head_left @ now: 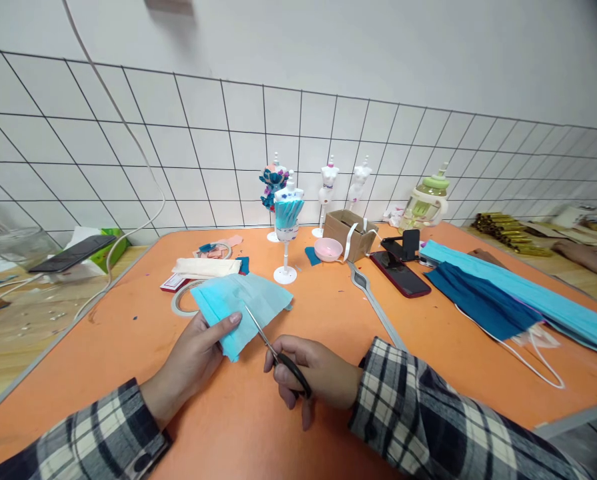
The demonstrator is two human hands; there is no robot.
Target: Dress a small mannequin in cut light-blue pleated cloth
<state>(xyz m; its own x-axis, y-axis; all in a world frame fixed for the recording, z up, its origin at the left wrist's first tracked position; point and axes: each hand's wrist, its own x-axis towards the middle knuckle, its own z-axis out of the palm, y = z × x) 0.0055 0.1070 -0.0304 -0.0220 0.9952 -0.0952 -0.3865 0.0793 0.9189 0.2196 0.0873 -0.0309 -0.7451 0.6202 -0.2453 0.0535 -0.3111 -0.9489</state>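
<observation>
My left hand pinches the near edge of a light blue pleated face mask cloth that lies on the orange table. My right hand is closed round the black handles of small scissors. Their blades point up and left onto the blue cloth. Both my sleeves are plaid.
Behind stand small white mannequins, one dressed in blue, a cardboard box, a pink bowl, a phone, a green-lidded bottle and tape rolls. Blue masks lie at right. Another person's arm rests far right.
</observation>
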